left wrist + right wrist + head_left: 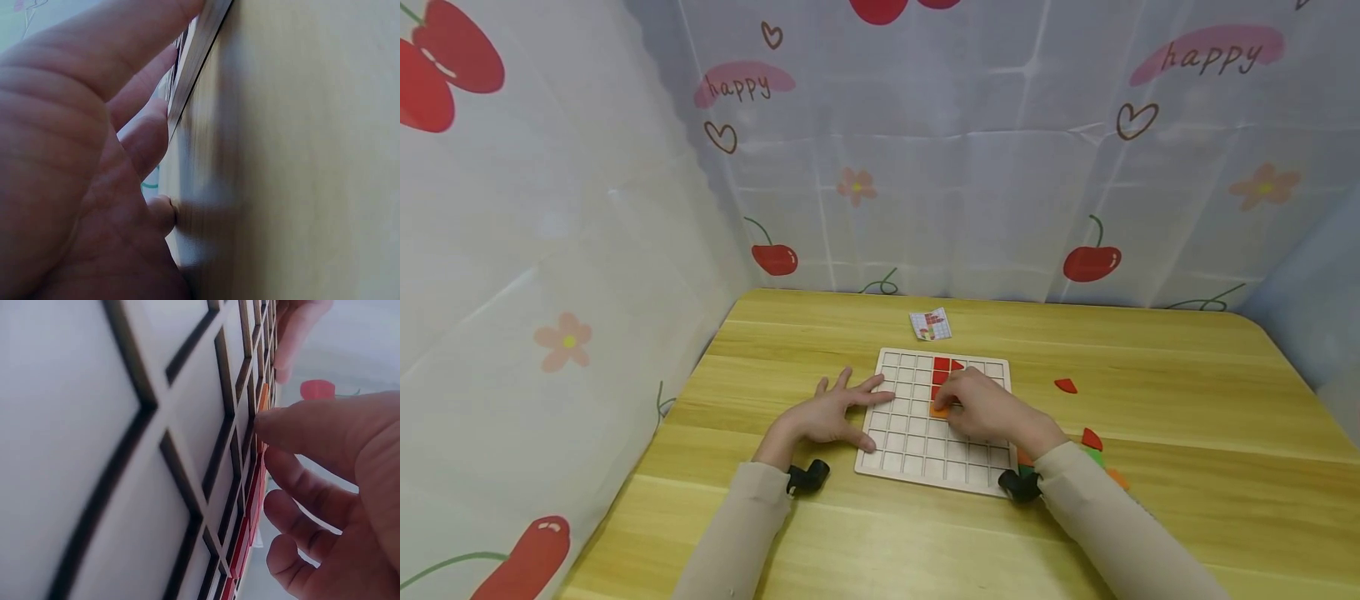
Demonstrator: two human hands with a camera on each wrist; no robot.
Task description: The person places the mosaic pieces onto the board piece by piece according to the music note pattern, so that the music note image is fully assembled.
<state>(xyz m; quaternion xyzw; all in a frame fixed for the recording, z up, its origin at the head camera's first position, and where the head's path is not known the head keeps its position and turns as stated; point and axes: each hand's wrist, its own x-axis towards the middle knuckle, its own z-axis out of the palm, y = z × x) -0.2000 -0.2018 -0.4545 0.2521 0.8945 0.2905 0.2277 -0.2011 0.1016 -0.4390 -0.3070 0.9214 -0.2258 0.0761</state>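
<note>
A white gridded board (917,472) lies on the table. Red pieces (941,364) fill cells in its upper middle, with an orange square tile (935,412) just below them. My right hand (988,408) reaches over the board and pinches the orange tile at its cell. Thumb and fingertips meet close to the orange tile (264,394) in the right wrist view. With fingers spread, my left hand (831,412) rests on the board's left edge; its thumb touches the lower left part. The left palm (94,206) fills much of the left wrist view.
Beyond the board lies a small pattern card (931,324). One red quarter-round piece (1065,386) is on the table to the right. Near the right forearm are another red piece (1092,439), a green piece (1095,456) and an orange one (1117,478), partly hidden by the sleeve.
</note>
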